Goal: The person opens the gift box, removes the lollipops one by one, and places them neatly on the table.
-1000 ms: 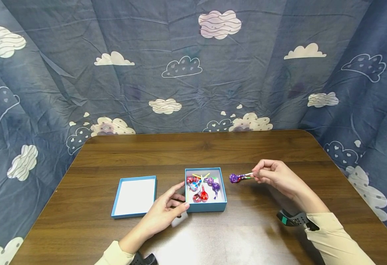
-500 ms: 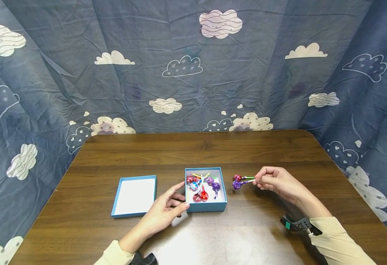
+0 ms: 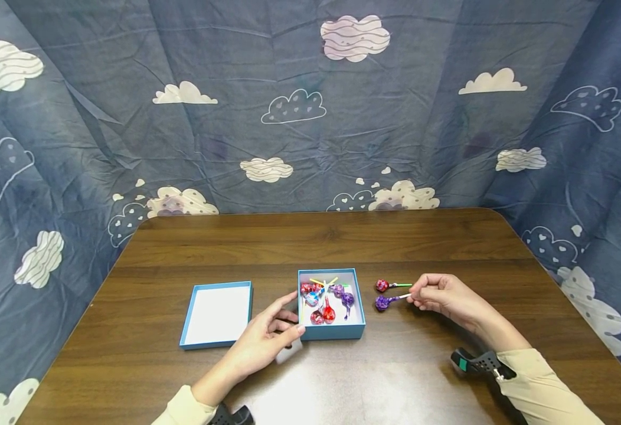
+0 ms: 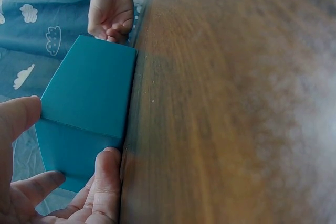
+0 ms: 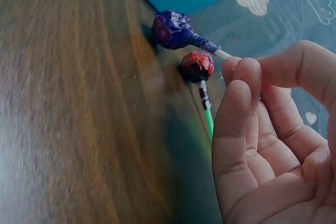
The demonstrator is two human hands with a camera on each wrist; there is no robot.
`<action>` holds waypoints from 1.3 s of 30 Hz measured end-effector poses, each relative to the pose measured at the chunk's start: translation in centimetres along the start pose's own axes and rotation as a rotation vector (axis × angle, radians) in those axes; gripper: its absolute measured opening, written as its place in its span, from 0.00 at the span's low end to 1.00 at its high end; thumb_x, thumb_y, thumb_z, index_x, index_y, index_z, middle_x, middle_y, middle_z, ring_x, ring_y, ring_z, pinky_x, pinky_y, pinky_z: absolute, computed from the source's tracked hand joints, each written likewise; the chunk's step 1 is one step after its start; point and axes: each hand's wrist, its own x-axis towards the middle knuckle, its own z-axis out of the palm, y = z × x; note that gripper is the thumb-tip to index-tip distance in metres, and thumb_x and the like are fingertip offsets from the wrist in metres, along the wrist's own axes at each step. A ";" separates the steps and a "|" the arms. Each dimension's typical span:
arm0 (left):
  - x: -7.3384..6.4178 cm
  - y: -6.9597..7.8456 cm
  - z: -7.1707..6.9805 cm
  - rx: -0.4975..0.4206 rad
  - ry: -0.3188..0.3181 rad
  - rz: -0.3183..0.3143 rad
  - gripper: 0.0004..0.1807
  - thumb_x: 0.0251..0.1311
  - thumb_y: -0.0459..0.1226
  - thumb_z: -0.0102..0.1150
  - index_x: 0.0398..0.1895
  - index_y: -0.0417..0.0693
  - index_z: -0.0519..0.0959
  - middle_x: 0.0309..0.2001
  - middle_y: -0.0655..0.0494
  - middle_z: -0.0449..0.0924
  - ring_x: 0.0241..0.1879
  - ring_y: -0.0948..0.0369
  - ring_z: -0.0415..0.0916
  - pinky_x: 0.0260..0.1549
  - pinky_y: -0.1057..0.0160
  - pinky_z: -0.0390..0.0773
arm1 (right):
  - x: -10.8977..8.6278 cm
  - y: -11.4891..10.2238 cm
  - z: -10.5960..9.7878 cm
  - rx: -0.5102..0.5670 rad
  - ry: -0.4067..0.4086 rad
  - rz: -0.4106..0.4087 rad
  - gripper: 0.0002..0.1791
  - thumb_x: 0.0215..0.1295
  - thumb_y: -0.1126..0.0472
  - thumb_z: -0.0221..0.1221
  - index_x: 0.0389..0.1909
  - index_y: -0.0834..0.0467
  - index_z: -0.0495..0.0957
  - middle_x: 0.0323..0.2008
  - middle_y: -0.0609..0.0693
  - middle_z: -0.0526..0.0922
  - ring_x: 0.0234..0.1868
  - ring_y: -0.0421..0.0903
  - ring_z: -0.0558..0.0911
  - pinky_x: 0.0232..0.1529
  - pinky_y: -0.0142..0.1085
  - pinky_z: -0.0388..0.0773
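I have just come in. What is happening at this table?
A person's right hand pinches the white stick of a purple-wrapped lollipop, next to a red-wrapped lollipop on the table. The left hand touches an open blue box, where several wrapped lollipops lie. What looks like its lid lies left of it.

Purple-wrapped lollipop (image 3: 383,303), blue cloud-print cloth (image 3: 225,136)

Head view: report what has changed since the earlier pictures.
The right hand has drawn the purple lollipop toward the person, clear of the red lollipop it partly hid a second ago. The hand still pinches the purple one's white stick; whether it earlier held the red one too is unclear. The left hand at the blue box, the candies inside and the lid stayed put.
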 end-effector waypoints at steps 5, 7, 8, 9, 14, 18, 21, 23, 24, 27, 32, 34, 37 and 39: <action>0.1 0.1 0.0 0.000 -0.003 -0.008 0.39 0.74 0.41 0.67 0.83 0.51 0.64 0.58 0.39 0.82 0.45 0.63 0.85 0.42 0.68 0.87 | -0.2 0.4 -0.4 -0.042 0.022 0.019 0.10 0.76 0.73 0.53 0.42 0.62 0.82 0.40 0.46 0.90 0.41 0.37 0.87 0.43 0.30 0.87; 0.1 0.0 0.0 -0.003 -0.005 -0.009 0.39 0.74 0.41 0.67 0.83 0.51 0.63 0.59 0.39 0.82 0.45 0.63 0.85 0.42 0.68 0.87 | -0.2 0.5 -0.5 -0.069 0.036 0.029 0.08 0.76 0.73 0.53 0.42 0.63 0.82 0.40 0.45 0.90 0.40 0.37 0.87 0.43 0.29 0.87; 0.1 0.0 0.0 -0.004 -0.005 -0.007 0.39 0.74 0.41 0.67 0.83 0.50 0.63 0.59 0.39 0.82 0.45 0.62 0.85 0.42 0.68 0.87 | -0.2 0.6 -0.6 -0.083 0.041 0.034 0.08 0.76 0.72 0.54 0.43 0.64 0.82 0.39 0.45 0.90 0.40 0.36 0.87 0.42 0.29 0.87; 0.1 0.0 0.0 -0.006 -0.006 -0.005 0.39 0.74 0.41 0.67 0.83 0.50 0.63 0.59 0.39 0.82 0.45 0.62 0.85 0.42 0.68 0.87 | -0.2 0.6 -0.6 -0.095 0.047 0.038 0.07 0.76 0.72 0.54 0.43 0.65 0.82 0.39 0.45 0.90 0.39 0.36 0.87 0.42 0.29 0.87; 0.1 0.0 -0.1 -0.008 -0.010 0.004 0.38 0.74 0.42 0.67 0.83 0.50 0.63 0.59 0.38 0.81 0.46 0.61 0.85 0.42 0.68 0.86 | -0.2 0.6 -0.7 -0.149 0.067 0.045 0.06 0.75 0.71 0.57 0.44 0.69 0.81 0.37 0.43 0.90 0.37 0.35 0.86 0.40 0.29 0.87; 0.1 0.0 0.0 -0.005 -0.010 0.001 0.38 0.74 0.42 0.67 0.83 0.50 0.63 0.59 0.38 0.81 0.45 0.62 0.85 0.42 0.68 0.86 | -0.1 0.5 -0.7 -0.190 0.070 0.049 0.06 0.75 0.70 0.58 0.45 0.70 0.81 0.36 0.42 0.90 0.35 0.35 0.85 0.38 0.29 0.87; 0.0 0.0 0.0 -0.004 -0.008 0.006 0.38 0.74 0.42 0.67 0.83 0.49 0.64 0.59 0.37 0.82 0.45 0.63 0.85 0.42 0.68 0.87 | 0.0 0.4 -0.7 -0.224 0.073 0.058 0.08 0.76 0.69 0.58 0.46 0.72 0.80 0.35 0.42 0.90 0.34 0.35 0.85 0.38 0.28 0.86; 0.1 0.0 0.0 -0.004 -0.007 0.009 0.38 0.74 0.42 0.67 0.83 0.48 0.64 0.58 0.37 0.82 0.45 0.64 0.85 0.42 0.67 0.87 | 0.1 0.4 -0.6 -0.248 0.080 0.064 0.09 0.75 0.69 0.59 0.46 0.74 0.80 0.34 0.41 0.90 0.33 0.35 0.84 0.37 0.29 0.86; 0.1 0.0 0.0 -0.006 -0.007 0.008 0.38 0.74 0.41 0.67 0.83 0.48 0.64 0.58 0.37 0.82 0.45 0.64 0.85 0.42 0.68 0.87 | 0.1 0.4 -0.6 -0.258 0.084 0.068 0.10 0.75 0.69 0.60 0.46 0.75 0.80 0.33 0.41 0.90 0.33 0.34 0.84 0.37 0.29 0.86; 0.1 0.0 0.0 -0.008 -0.009 0.003 0.38 0.74 0.41 0.67 0.83 0.49 0.63 0.59 0.37 0.82 0.44 0.64 0.85 0.43 0.68 0.87 | 0.2 0.3 -0.4 -0.289 0.094 0.075 0.13 0.73 0.68 0.62 0.47 0.77 0.79 0.30 0.39 0.88 0.31 0.34 0.83 0.36 0.29 0.86; 0.0 0.0 -0.1 -0.006 -0.015 0.019 0.38 0.75 0.41 0.66 0.83 0.47 0.63 0.59 0.36 0.81 0.45 0.64 0.85 0.42 0.68 0.87 | 0.2 0.1 -0.3 -0.315 0.106 0.084 0.15 0.72 0.68 0.64 0.48 0.79 0.79 0.28 0.39 0.86 0.30 0.33 0.82 0.34 0.29 0.85; 0.0 0.1 -0.1 -0.008 -0.018 0.024 0.38 0.75 0.41 0.66 0.83 0.46 0.62 0.59 0.36 0.81 0.45 0.63 0.85 0.42 0.68 0.87 | 0.2 0.1 -0.2 -0.320 0.110 0.085 0.15 0.72 0.68 0.64 0.48 0.79 0.79 0.28 0.39 0.86 0.29 0.33 0.82 0.33 0.29 0.85; -0.1 0.2 -0.2 -0.016 -0.018 0.025 0.38 0.75 0.40 0.66 0.83 0.46 0.62 0.59 0.36 0.81 0.45 0.63 0.85 0.42 0.68 0.87 | 0.2 0.0 -0.2 -0.329 0.119 0.089 0.15 0.72 0.67 0.64 0.47 0.78 0.79 0.28 0.40 0.86 0.29 0.33 0.82 0.32 0.30 0.85; -0.1 0.3 -0.2 -0.016 -0.018 0.027 0.38 0.75 0.40 0.66 0.83 0.46 0.62 0.59 0.36 0.81 0.45 0.63 0.84 0.42 0.68 0.87 | 0.2 0.0 -0.2 -0.332 0.124 0.092 0.15 0.72 0.67 0.64 0.48 0.78 0.79 0.28 0.40 0.86 0.28 0.33 0.81 0.32 0.30 0.84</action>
